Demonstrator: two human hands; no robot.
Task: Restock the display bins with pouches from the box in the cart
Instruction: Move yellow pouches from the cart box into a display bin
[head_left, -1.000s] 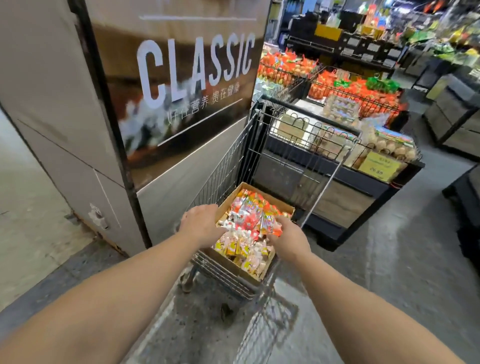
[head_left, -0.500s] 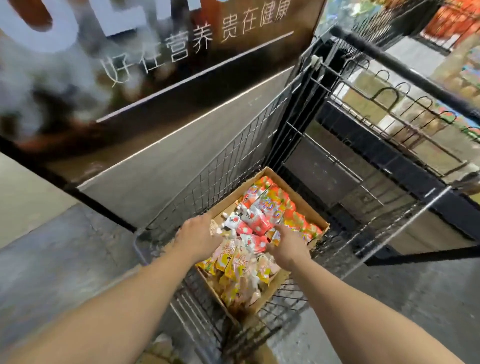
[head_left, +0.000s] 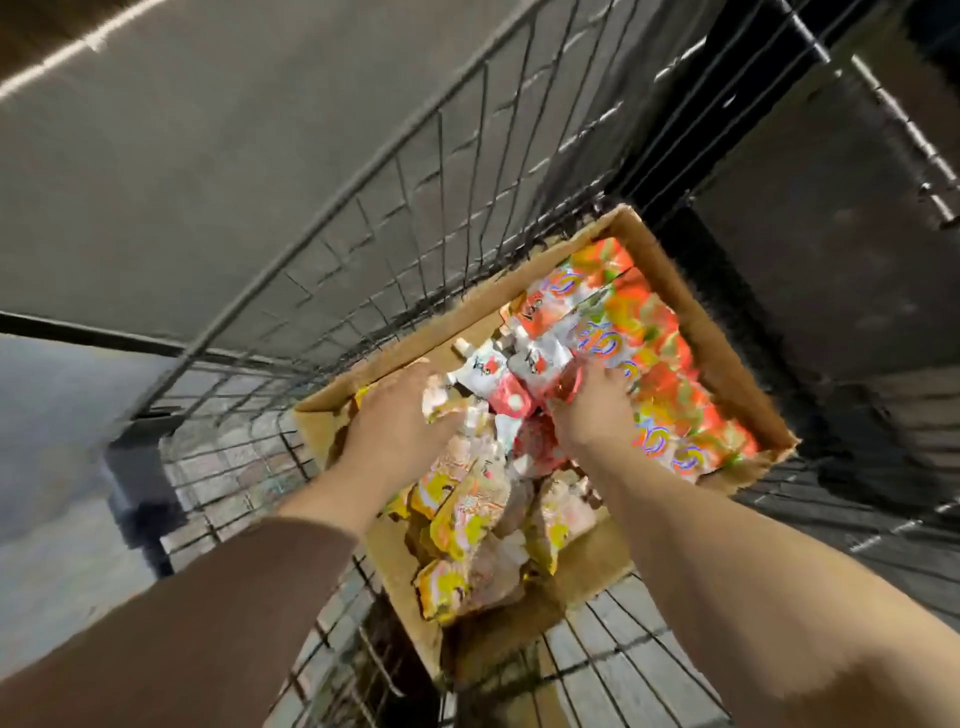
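1. Cardboard box (head_left: 691, 306), open-topped and rectangular, sits inside the wire cart (head_left: 363, 234); its long axis runs from near the person out toward the far end of the cart, skewed a little to the right.
2. Pouches fill it. Orange-and-green pouches (head_left: 660, 374) lie flat in a tidy row along the right wall, lengthwise with the box. Red-and-white spouted pouches (head_left: 498, 384) sit jumbled in the middle, caps pointing toward the far left. Yellow-and-pink pouches (head_left: 467, 519) lie heaped at the near end.
3. Left hand (head_left: 395, 421) is down among the pouches at the box's left side, fingers curled into them; I cannot tell which pouch it actually grips.
4. Right hand (head_left: 592, 410) presses into the middle pile, fingers curled around a red-and-white pouch.
5. Pouches look glossy and crinkled; the box is plain matte brown card; the cart is thin grey metal grid.
6. Beside the cart's left stands a smooth grey panel (head_left: 208, 156); grey floor (head_left: 47, 415) shows below.
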